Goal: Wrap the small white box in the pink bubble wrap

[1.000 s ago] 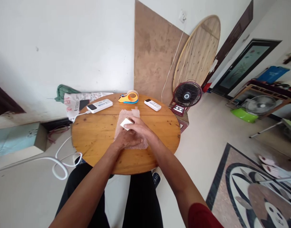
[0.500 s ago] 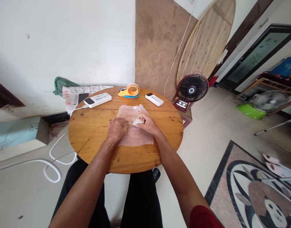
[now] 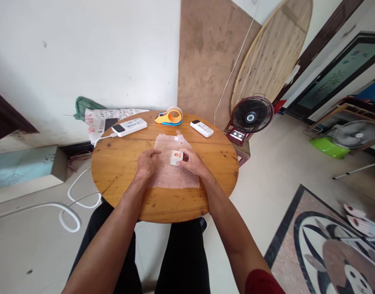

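A sheet of pinkish bubble wrap (image 3: pixel 171 143) lies flat on the round wooden table (image 3: pixel 120 163). On it rests a small white box with a red mark (image 3: pixel 176 157). My right hand (image 3: pixel 194 162) grips that box from its right side with thumb and fingers. My left hand (image 3: pixel 147 163) presses on the left edge of the bubble wrap, fingers bent, close to the box but apart from it.
At the table's far edge lie an orange tape dispenser (image 3: pixel 169 116), a white remote (image 3: pixel 201 128) and a larger white device with a cable (image 3: pixel 129 126). A printed bag (image 3: pixel 97 120) hangs off the left. A red fan (image 3: pixel 251 116) stands to the right.
The box has gone from the sheet's left, above my left hand, to the middle of the bubble wrap and lies flat, label up. My left hand has slid to the sheet's left edge.
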`<state>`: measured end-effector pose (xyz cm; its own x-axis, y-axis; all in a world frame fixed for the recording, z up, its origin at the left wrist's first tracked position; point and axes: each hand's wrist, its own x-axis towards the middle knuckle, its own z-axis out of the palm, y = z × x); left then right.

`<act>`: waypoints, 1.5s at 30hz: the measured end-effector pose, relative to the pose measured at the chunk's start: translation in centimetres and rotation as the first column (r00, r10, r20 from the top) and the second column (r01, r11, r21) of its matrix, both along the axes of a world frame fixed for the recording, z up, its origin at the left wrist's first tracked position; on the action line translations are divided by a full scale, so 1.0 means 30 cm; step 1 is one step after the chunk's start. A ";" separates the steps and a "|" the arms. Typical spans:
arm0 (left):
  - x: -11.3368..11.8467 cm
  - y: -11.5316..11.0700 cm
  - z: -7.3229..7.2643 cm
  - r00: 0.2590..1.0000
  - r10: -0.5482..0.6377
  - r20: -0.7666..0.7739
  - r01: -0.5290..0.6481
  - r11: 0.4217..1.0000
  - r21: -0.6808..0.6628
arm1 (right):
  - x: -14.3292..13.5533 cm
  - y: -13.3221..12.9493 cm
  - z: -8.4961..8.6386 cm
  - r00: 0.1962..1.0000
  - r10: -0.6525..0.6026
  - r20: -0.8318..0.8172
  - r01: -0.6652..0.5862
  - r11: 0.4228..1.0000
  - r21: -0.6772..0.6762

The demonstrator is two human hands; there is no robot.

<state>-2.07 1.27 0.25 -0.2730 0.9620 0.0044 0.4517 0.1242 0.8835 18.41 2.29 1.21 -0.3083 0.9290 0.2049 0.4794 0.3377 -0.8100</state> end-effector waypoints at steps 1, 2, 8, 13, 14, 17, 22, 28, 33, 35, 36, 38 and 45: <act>0.002 0.000 0.000 1.000 0.005 0.018 -0.005 1.000 -0.001 | -0.004 -0.001 -0.001 1.000 0.005 0.016 -0.005 1.000 0.014; 0.005 0.000 -0.001 0.999 0.010 0.030 -0.010 1.000 -0.003 | -0.007 -0.001 -0.001 0.999 0.012 0.032 -0.013 0.999 0.030; 0.011 0.002 -0.005 0.999 0.015 0.029 -0.015 1.000 0.005 | -0.013 -0.002 0.002 0.999 0.011 0.044 -0.013 0.999 0.046; 0.005 0.007 -0.005 1.000 -0.002 -0.024 0.003 1.000 0.010 | -0.008 0.002 -0.008 0.999 0.020 0.027 -0.021 0.999 0.026; 0.005 0.007 -0.004 0.999 -0.005 -0.033 0.005 1.000 0.010 | -0.007 0.002 -0.010 0.999 0.026 0.027 -0.026 0.999 0.031; 0.007 0.005 0.000 0.999 -0.011 -0.051 0.012 1.000 0.010 | -0.005 -0.001 -0.008 0.999 0.039 0.034 -0.040 0.998 0.043; 0.009 -0.003 0.009 0.995 -0.033 -0.095 0.033 0.999 0.004 | -0.005 -0.006 0.006 0.998 0.046 0.032 -0.047 0.999 0.026; 0.009 -0.001 0.007 0.994 -0.034 -0.101 0.035 0.999 0.002 | -0.006 -0.002 0.001 0.998 0.053 0.015 -0.053 0.998 0.015; 0.009 0.006 -0.001 0.992 -0.033 -0.120 0.035 0.999 0.016 | -0.009 0.000 -0.007 0.999 0.034 0.040 -0.036 0.999 0.039; 0.009 0.007 -0.004 0.992 -0.031 -0.122 0.034 0.999 0.024 | -0.010 -0.001 -0.004 0.998 0.038 0.057 -0.041 0.998 0.052; 0.008 0.007 -0.005 0.992 -0.032 -0.123 0.036 0.999 0.028 | -0.010 -0.002 -0.001 0.997 0.040 0.065 -0.044 0.998 0.055; 0.007 0.008 -0.007 0.991 -0.033 -0.129 0.038 0.999 0.033 | -0.011 -0.005 0.006 0.996 0.041 0.083 -0.046 0.997 0.062; 0.014 0.003 -0.010 0.987 -0.022 -0.159 0.033 0.997 0.069 | -0.006 -0.003 -0.005 0.996 0.059 0.064 -0.063 0.996 0.063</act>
<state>-1.65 1.36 -0.06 -0.2372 0.9647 0.1143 0.5883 0.0490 0.8072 18.24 2.20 1.07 -0.3781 0.8934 0.2428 0.5049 0.4188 -0.7548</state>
